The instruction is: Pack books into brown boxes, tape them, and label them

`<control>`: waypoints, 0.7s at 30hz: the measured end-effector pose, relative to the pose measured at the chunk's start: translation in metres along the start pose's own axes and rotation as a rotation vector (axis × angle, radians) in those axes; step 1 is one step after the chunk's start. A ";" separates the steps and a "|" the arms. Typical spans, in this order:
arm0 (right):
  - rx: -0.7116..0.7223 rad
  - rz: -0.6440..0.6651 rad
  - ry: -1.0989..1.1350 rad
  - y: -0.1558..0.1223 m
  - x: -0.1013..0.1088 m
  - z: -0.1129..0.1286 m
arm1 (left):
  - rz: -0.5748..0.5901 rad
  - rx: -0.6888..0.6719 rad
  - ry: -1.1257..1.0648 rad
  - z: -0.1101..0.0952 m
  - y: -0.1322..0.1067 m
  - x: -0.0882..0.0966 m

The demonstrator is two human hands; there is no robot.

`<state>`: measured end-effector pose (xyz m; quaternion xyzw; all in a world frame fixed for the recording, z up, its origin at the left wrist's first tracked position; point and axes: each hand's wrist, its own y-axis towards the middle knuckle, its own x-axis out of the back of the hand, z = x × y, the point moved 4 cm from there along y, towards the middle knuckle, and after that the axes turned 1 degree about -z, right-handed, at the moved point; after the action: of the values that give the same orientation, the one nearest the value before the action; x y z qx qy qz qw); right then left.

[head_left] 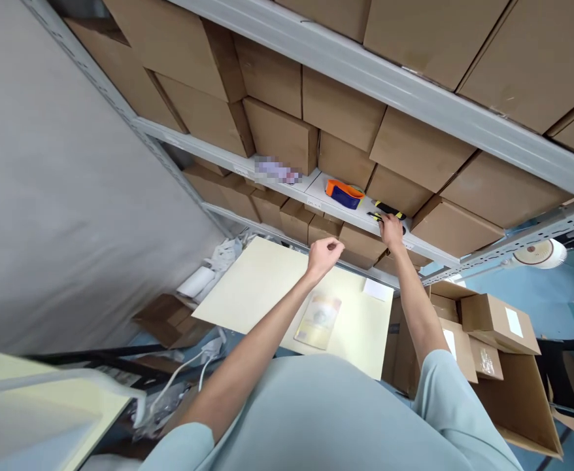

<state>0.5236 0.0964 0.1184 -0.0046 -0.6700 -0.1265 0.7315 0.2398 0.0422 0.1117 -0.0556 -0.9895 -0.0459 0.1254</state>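
Reaches up with right hand (391, 230), fingers laid over the cutter (389, 209) at the shelf (316, 191) edge beside the tape dispenser (344, 193), actual grip impossible to tell, and holds left hand (324, 252) loosely clenched, empty, above the table (248, 288), probably for balance.

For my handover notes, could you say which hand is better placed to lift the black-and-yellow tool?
Probably right: the right hand touches the black-and-yellow tool on the shelf; the left hand hangs lower.
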 end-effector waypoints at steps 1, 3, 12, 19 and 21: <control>0.001 -0.023 0.013 0.001 -0.001 -0.002 | -0.010 0.012 0.010 0.006 -0.003 0.002; 0.004 -0.095 0.049 0.000 -0.003 -0.005 | -0.033 0.035 0.031 0.019 -0.011 0.007; 0.114 -0.261 0.433 -0.146 -0.103 0.006 | -0.051 0.334 0.107 0.148 -0.102 0.057; -0.474 0.268 0.743 -0.329 -0.232 0.042 | 0.090 0.602 0.252 0.229 -0.167 0.061; -0.694 0.399 0.795 -0.361 -0.253 0.051 | 0.151 0.639 0.310 0.243 -0.170 0.051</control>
<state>0.3867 -0.1986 -0.1829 -0.3237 -0.2479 -0.1907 0.8930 0.1114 -0.0953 -0.1225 -0.0788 -0.9163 0.2671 0.2878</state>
